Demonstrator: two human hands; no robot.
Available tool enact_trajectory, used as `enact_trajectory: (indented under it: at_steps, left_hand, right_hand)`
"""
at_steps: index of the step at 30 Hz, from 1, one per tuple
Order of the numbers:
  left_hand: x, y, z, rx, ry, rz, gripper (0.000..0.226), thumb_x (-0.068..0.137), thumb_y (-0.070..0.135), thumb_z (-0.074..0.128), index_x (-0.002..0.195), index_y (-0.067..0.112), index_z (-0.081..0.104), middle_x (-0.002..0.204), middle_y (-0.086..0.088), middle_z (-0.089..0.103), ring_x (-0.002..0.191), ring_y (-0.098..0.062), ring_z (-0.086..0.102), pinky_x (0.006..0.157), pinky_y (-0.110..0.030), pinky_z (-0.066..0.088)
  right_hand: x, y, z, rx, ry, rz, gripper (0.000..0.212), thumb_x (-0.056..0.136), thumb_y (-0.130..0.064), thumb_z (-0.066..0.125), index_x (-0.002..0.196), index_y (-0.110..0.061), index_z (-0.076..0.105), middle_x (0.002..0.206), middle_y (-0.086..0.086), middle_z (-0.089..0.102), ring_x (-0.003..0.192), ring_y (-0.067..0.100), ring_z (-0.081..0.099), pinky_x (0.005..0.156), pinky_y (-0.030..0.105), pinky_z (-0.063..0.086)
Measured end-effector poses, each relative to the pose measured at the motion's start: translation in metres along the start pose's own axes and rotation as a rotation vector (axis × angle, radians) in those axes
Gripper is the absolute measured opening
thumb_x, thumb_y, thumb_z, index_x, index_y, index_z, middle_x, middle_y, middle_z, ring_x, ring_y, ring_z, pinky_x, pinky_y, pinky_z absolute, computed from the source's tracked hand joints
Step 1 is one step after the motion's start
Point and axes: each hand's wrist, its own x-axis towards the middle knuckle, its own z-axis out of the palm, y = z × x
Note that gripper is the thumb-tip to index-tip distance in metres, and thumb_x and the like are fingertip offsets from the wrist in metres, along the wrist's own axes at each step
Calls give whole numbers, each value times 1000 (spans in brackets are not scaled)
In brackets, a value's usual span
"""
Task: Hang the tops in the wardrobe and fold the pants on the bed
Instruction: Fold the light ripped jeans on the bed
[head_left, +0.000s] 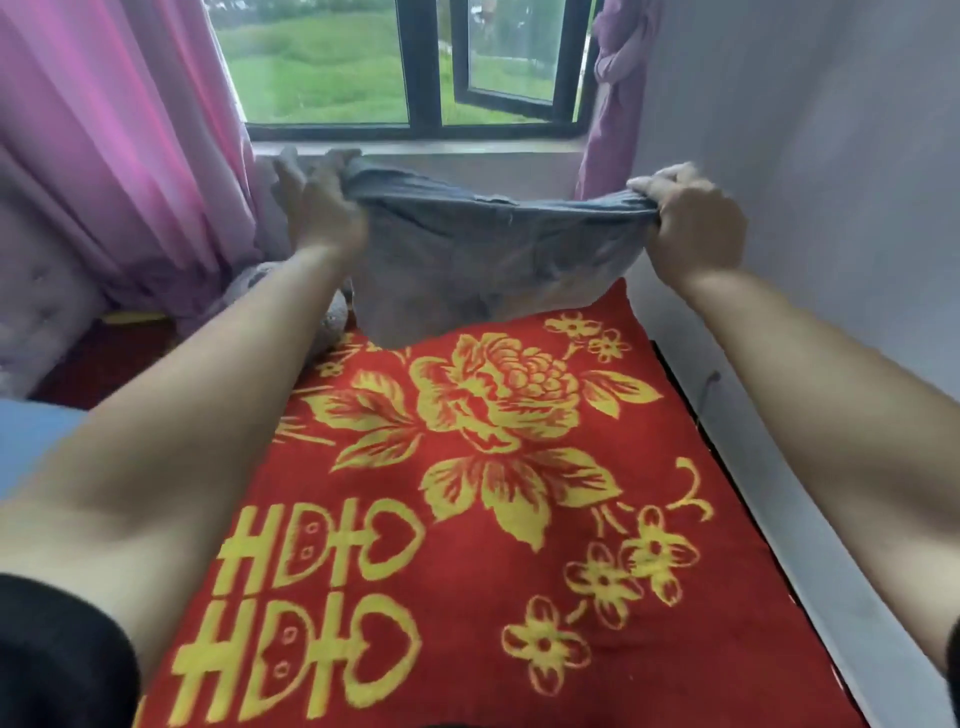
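We held the soft grey-blue cloth garment (467, 254) up over the far end of the bed, stretched by its top edge between our two hands. Its lower part hung down to the red woven blanket with yellow flowers (467, 467), though we could not tell whether the hem rested on it or hung just clear. Our left hand (322, 202) had its thumb and fingers closed round one bunched corner of that top edge. Our right hand (691, 218) was clenched in a fist on the other corner, so both grips were clamped on cloth and neither was loose. The gathered band between our hands looked to us like a waistband, so we took the piece for pants to be folded here rather than a top for the wardrobe, but the blur left that unsure. We judged it light and quite limp: it sagged in the middle, had no stiffness to hold a crease by itself, and seemed neither slippery nor fragile. The two ends of the band seemed the right places to hold, since from there the cloth hung square. For the fold we thought it should be lowered flat onto the blanket and smoothed, because the bunching in our fists would otherwise leave wrinkles. Behind it stood the black-framed window (415, 78), with the pink pleated curtain (119, 156) to our left.
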Motion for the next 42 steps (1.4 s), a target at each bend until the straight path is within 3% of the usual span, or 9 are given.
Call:
enact_trajectory:
  at_steps: [2, 6, 15, 20, 26, 33, 37, 40, 42]
  left_hand:
    - [-46, -51, 15, 373, -89, 54, 45, 88, 11, 50, 122, 36, 64, 153, -11, 27, 143, -32, 19, 115, -43, 25]
    - [-140, -157, 56, 744, -449, 163, 37, 88, 19, 57, 119, 34, 69, 130, -1, 55, 126, -28, 40, 97, -41, 39]
    - [-330, -272, 109, 1137, -1013, 164, 31, 87, 10, 53, 109, 26, 66, 114, 3, 60, 114, -23, 51, 85, -34, 39]
    - [-384, -287, 112, 1136, -1127, 97, 20, 88, 23, 56, 108, 24, 63, 113, 0, 62, 113, -25, 53, 87, -35, 40]
    - [-449, -324, 136, 1134, -1175, 64, 38, 82, 37, 59, 115, 18, 59, 117, -6, 60, 114, -26, 52, 85, -38, 39]
    - [-544, -379, 153, 1165, -1353, -90, 35, 86, 12, 57, 120, 13, 58, 119, -8, 58, 114, -29, 52, 84, -38, 44]
    - [-577, -391, 155, 1142, -1503, -124, 48, 87, 37, 55, 127, 11, 49, 130, -12, 48, 123, -31, 43, 90, -41, 41]
    - [-583, -387, 164, 1011, -1351, -97, 53, 86, 50, 52, 120, 9, 48, 121, -15, 49, 113, -33, 47, 87, -44, 41]
    - [-583, -379, 179, 883, -1274, 0, 49, 85, 48, 58, 114, 11, 46, 115, -13, 49, 107, -33, 49, 84, -44, 41]
  right_hand:
    - [-38, 13, 43, -5, -126, 19, 36, 92, -21, 55, 125, -30, 67, 127, 4, 59, 101, 38, 64, 87, 42, 50]
    - [-137, 31, 125, -7, -419, 62, 26, 93, -23, 61, 116, -26, 73, 126, 3, 63, 97, 36, 67, 83, 42, 53]
    - [-334, 53, 223, -88, -929, 121, 34, 86, -9, 60, 115, -23, 73, 120, 5, 62, 99, 35, 65, 80, 38, 50]
    - [-396, 58, 224, -168, -1066, 98, 26, 83, -14, 62, 108, -18, 67, 111, 7, 60, 93, 35, 67, 75, 39, 52]
    - [-461, 71, 257, -215, -1158, 54, 26, 83, -18, 64, 109, -14, 61, 111, 12, 57, 94, 37, 65, 74, 40, 49]
    - [-562, 95, 298, -261, -1347, 31, 29, 83, -19, 68, 112, -15, 61, 111, 14, 55, 94, 38, 63, 74, 41, 49]
    - [-596, 99, 308, -352, -1538, -79, 49, 88, -57, 59, 117, -17, 61, 118, 12, 56, 106, 34, 57, 80, 39, 47]
    - [-600, 102, 310, -316, -1491, -43, 60, 90, -65, 43, 113, -14, 63, 114, 15, 58, 105, 35, 56, 78, 40, 45]
    - [-598, 106, 312, -284, -1417, -79, 54, 91, -59, 51, 114, -11, 58, 114, 16, 56, 105, 36, 55, 74, 41, 46]
